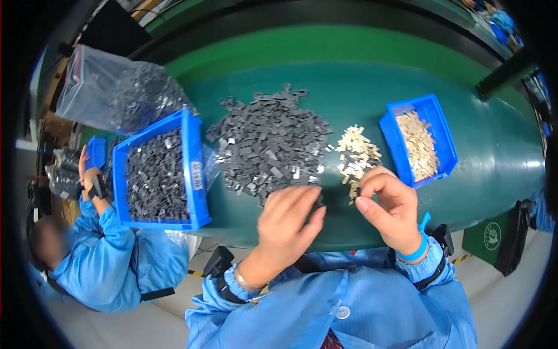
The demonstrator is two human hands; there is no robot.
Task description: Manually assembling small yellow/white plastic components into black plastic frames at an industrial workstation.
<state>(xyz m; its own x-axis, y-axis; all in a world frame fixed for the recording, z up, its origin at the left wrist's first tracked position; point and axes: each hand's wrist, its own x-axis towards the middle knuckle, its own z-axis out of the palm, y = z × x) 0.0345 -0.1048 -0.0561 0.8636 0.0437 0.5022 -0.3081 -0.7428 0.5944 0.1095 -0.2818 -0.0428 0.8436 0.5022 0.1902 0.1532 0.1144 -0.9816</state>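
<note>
A big heap of small flat dark grey pieces [270, 139] lies on the green table. At its near edge is my left hand [288, 224], closed, with a small dark grey piece [320, 202] at the tips of thumb and forefinger. To the right lies a smaller pile of cream-coloured pieces [356, 151] with some dark bits among them. My right hand [392, 206] is over the near end of that pile, thumb and forefinger curled together in a pinch. What they hold, if anything, is too small to make out.
Left of the heap stands a blue bin [199, 168] of dark pieces, with a clear plastic bag [96, 87] of similar pieces behind it. A blue bin [444, 139] of cream pieces stands at right. A co-worker in a blue smock [110, 262] sits at left.
</note>
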